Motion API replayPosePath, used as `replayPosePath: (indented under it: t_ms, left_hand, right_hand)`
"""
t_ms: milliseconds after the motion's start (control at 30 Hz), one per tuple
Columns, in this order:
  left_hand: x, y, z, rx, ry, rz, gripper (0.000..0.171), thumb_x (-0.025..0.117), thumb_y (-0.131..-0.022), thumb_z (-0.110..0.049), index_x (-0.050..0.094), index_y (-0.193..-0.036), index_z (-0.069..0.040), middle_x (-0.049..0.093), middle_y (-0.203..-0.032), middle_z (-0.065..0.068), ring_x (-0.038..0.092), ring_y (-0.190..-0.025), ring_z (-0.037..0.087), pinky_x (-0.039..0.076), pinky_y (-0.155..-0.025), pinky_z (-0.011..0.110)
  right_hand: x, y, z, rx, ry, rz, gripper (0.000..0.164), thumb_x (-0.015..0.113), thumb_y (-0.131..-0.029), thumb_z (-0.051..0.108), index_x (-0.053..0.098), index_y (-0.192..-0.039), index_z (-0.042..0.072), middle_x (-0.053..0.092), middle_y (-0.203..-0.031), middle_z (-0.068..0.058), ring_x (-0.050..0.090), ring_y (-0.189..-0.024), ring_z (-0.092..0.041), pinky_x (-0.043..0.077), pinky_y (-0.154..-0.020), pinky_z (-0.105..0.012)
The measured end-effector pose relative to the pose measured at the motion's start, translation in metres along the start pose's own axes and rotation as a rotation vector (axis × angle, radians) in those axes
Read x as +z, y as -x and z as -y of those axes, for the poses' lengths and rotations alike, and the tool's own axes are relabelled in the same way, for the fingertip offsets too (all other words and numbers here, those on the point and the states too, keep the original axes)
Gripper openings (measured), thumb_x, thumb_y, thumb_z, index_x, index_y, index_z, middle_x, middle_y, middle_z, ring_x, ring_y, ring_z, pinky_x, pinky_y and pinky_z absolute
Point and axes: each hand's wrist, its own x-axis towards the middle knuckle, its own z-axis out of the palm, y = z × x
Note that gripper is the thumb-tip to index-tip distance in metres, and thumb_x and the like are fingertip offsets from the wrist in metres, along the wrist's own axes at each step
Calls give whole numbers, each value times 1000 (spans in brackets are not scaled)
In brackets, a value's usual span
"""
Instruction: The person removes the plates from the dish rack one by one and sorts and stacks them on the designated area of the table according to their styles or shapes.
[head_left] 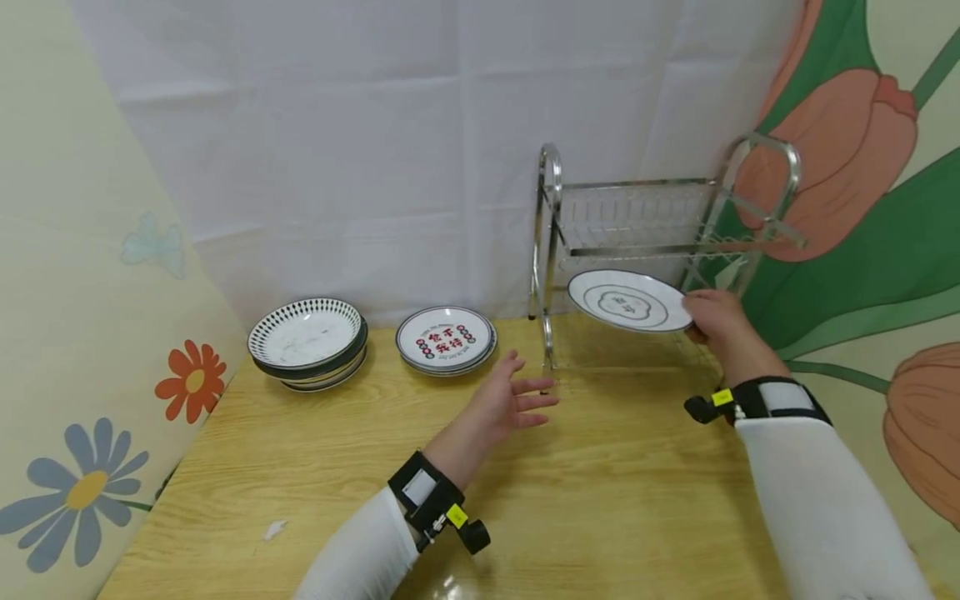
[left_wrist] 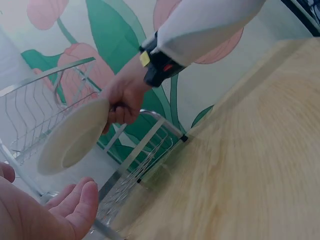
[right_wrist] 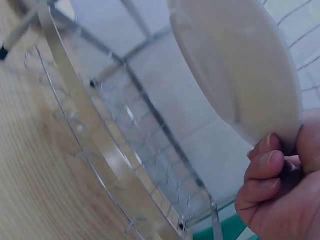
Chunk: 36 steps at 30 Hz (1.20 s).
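Observation:
My right hand (head_left: 720, 321) pinches the right rim of a white plate (head_left: 628, 302) with dark rings and a dark motif. The plate hangs tilted in front of the metal dish rack (head_left: 637, 249), below its upper tier. From the right wrist view, the plate's pale underside (right_wrist: 250, 70) shows, with curled fingers (right_wrist: 262, 187) beneath its edge. Left of the rack, my left hand (head_left: 510, 402) is held out above the table, fingers spread and holding nothing. In the left wrist view its fingers (left_wrist: 82, 207) appear below the plate (left_wrist: 75, 135).
A stack of plates with red lettering (head_left: 446, 337) sits left of the rack. Farther left stands a stack of patterned, deeper dishes (head_left: 306, 335). White cloth (head_left: 337, 150) hangs behind the wooden table (head_left: 315, 467). Painted walls (head_left: 840, 167) flank both sides.

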Motion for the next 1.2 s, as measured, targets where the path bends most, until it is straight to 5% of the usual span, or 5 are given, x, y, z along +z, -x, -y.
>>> replayPosePath:
  t_ms: [233,467,600,933,1200]
  left_hand:
    - [-21,16,-25,17,-66,-30,67,36,-107,-43,8,-166,-25,57,-147,24,64,-128,41,49,-107,59]
    - [-32,34,-37,9,-87,-22,66,39,-106,-48,15,-164,-27,63,-140,25,76,-101,29,61,-84,42]
    - [-35,43,-45,12,-141,14,67,35,-104,-57,16,-162,-28,66,-135,24,77,-84,21,61,-71,35]
    - [-57,71,-65,96,-248,86,73,14,-100,-73,27,-159,-33,78,-92,7,76,-71,20,58,-58,30]
    - [-84,86,-73,139,-259,-27,64,16,-104,-50,48,-140,-7,75,-71,-5,70,-61,13,53,-59,29]
  right_hand:
    - [7,29,8,-40,-53,90,61,36,-110,30,23,-158,-7,64,-76,25,43,-50,-4,42,-53,-26]
    - [27,49,20,-162,-289,161,18,51,-108,20,65,-119,19,74,-78,12,65,-59,-3,52,-55,-20]
    - [52,56,35,-284,-361,276,27,52,-107,15,75,-103,29,76,-78,5,68,-57,-5,54,-54,-20]
    - [131,69,71,-285,-269,393,45,45,-110,19,49,-139,-15,77,-79,3,71,-58,-7,57,-53,-22]
    - [181,71,80,-236,-239,369,43,45,-110,19,53,-139,-12,75,-77,5,70,-59,-7,56,-54,-20]
